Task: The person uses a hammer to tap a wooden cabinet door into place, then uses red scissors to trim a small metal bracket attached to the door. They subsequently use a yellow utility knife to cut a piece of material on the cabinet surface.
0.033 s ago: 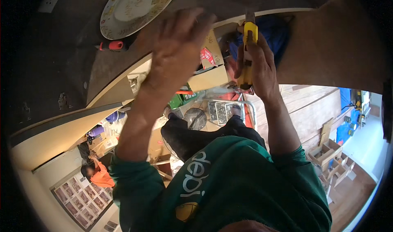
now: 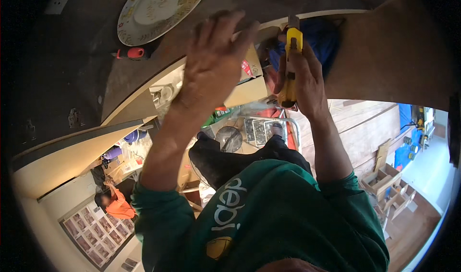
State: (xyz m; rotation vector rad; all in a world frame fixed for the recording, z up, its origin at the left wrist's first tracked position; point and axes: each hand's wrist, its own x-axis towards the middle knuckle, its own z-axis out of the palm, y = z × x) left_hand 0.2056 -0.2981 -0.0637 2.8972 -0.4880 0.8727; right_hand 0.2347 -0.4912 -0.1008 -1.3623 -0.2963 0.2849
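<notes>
My right hand (image 2: 307,75) grips a yellow utility knife (image 2: 288,90), held upright with its metal blade out at the top, near the edge of a dark brown panel (image 2: 91,75). To its left my left hand (image 2: 216,56) is raised before the panel's edge, holding nothing. Its fingers are spread and slightly blurred by motion. Upper left on the panel lies an oval plate (image 2: 151,14) with a flowered rim. Just below the plate is a small red-handled tool (image 2: 132,53); its exact kind is unclear.
A cardboard box (image 2: 247,92) and a blue cloth-like item (image 2: 321,39) are beyond the panel's edge. Below, a step ladder (image 2: 261,130) stands by my feet. A person in orange (image 2: 119,207) is at lower left. Wooden boxes (image 2: 384,181) lie at right.
My left hand has shifted slightly right, and its fingers have spread more. The right hand and the knife stay in place.
</notes>
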